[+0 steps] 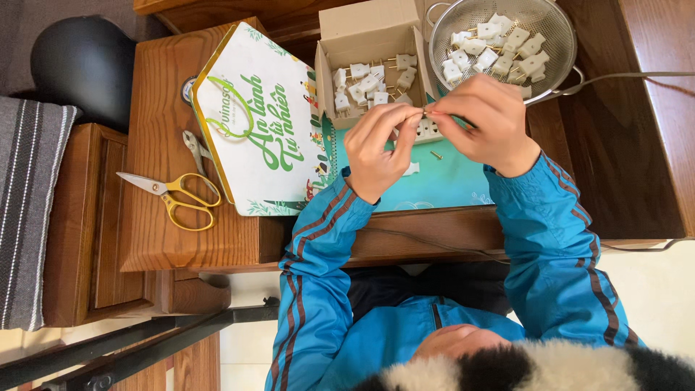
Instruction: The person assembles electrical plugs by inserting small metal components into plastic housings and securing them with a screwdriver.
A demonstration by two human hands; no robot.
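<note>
Both your hands met at one small metal pin [424, 112]: left hand [378, 148] and right hand [485, 123] pinched its ends, pin lying crosswise between them, above the white plastic plug [428, 130].

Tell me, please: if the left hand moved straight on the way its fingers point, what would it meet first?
Most likely the right hand: the left hand fingertips already meet it around a small metal pin. Depth is unclear.
</note>
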